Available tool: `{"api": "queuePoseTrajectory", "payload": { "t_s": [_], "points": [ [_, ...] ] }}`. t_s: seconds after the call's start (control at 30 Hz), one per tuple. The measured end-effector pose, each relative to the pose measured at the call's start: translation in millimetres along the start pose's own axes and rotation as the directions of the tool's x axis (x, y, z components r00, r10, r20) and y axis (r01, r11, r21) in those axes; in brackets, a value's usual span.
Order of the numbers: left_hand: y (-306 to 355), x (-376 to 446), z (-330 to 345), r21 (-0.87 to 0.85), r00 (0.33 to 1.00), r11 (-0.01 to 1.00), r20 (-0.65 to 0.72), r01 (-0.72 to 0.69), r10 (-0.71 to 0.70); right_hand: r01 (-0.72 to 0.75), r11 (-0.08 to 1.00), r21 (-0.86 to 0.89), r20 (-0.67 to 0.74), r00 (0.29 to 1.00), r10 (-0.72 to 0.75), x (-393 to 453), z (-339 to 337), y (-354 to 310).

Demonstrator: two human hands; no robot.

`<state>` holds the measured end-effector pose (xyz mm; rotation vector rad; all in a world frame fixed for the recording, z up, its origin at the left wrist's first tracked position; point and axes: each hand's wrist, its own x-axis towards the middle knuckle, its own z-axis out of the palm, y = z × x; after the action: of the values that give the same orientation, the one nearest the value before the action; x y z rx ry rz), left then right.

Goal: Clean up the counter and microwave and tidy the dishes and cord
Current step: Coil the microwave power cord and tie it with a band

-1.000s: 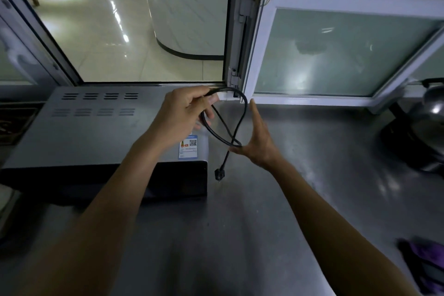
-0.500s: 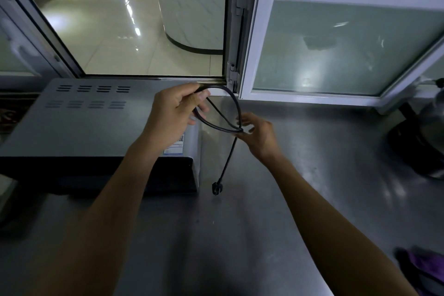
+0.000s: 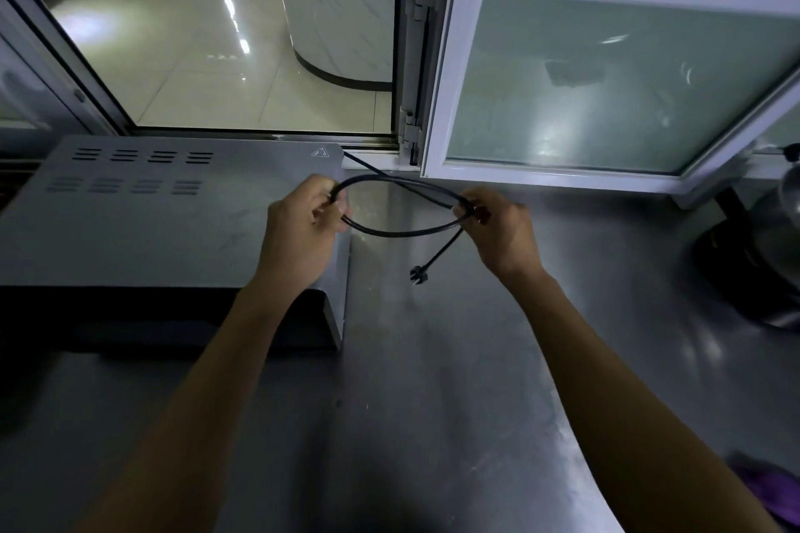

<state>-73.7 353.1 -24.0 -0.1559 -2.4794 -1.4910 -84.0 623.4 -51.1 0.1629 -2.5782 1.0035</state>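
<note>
A black power cord (image 3: 402,232) runs from behind the grey microwave (image 3: 143,216) and is looped flat above the steel counter (image 3: 433,381). My left hand (image 3: 301,232) grips the loop's left end over the microwave's right edge. My right hand (image 3: 502,229) pinches the loop's right end where the strands cross. The plug (image 3: 418,274) dangles below the loop, just above the counter.
An open window with a white-framed pane (image 3: 606,78) stands behind the counter. A dark pot or kettle (image 3: 762,255) sits at the far right. A purple cloth (image 3: 775,493) lies at the lower right corner.
My right hand went from open beside the loop to pinching the cord. Both hands drew apart, stretching the loop wide and flat. The view moved closer to the counter.
</note>
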Motion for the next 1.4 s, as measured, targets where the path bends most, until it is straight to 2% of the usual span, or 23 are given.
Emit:
{"api": "queuePoseTrajectory", "payload": {
  "t_s": [0.13, 0.23, 0.3, 0.37, 0.47, 0.6, 0.73, 0.93, 1.03, 1.4],
  "points": [
    [-3, 0, 18, 0.26, 0.995, 0.963, 0.088, -0.077, 0.056, -0.003, 1.0, -0.021, -0.036, 0.999, 0.002, 4, -8, 4],
    [6, -4, 35, 0.422, 0.959, 0.863, 0.184, -0.277, 0.218, 0.071, 0.996, -0.05, -0.038, 0.997, -0.073, 8, -11, -1],
    [15, -9, 44, 0.443, 0.912, 0.797, 0.206, -0.41, 0.354, 0.149, 0.985, -0.083, -0.029, 0.988, -0.152, 12, -12, -5],
    [22, -12, 55, 0.412, 0.884, 0.783, 0.222, -0.467, 0.41, 0.194, 0.975, -0.107, 0.001, 0.981, -0.196, 14, -13, -8],
    [26, -15, 71, 0.468, 0.908, 0.78, 0.269, -0.416, 0.323, 0.199, 0.97, -0.138, 0.021, 0.98, -0.198, 15, -13, -8],
    [21, -16, 83, 0.594, 0.927, 0.722, 0.324, -0.355, 0.19, 0.206, 0.966, -0.156, 0.021, 0.979, -0.205, 13, -14, -9],
    [21, -17, 88, 0.593, 0.939, 0.745, 0.316, -0.306, 0.134, 0.189, 0.975, -0.115, 0.008, 0.982, -0.189, 10, -11, -11],
    [20, -12, 77, 0.439, 0.951, 0.856, 0.255, -0.273, 0.172, 0.164, 0.982, -0.089, 0.046, 0.986, -0.161, 1, -5, -9],
    [18, -11, 72, 0.417, 0.952, 0.868, 0.251, -0.27, 0.175, 0.164, 0.983, -0.081, 0.06, 0.985, -0.159, -3, 4, -10],
    [13, -12, 69, 0.314, 0.96, 0.919, 0.222, -0.239, 0.173, -0.012, 1.0, 0.017, 0.019, 1.0, 0.011, -1, 22, -8]
  ]
}}
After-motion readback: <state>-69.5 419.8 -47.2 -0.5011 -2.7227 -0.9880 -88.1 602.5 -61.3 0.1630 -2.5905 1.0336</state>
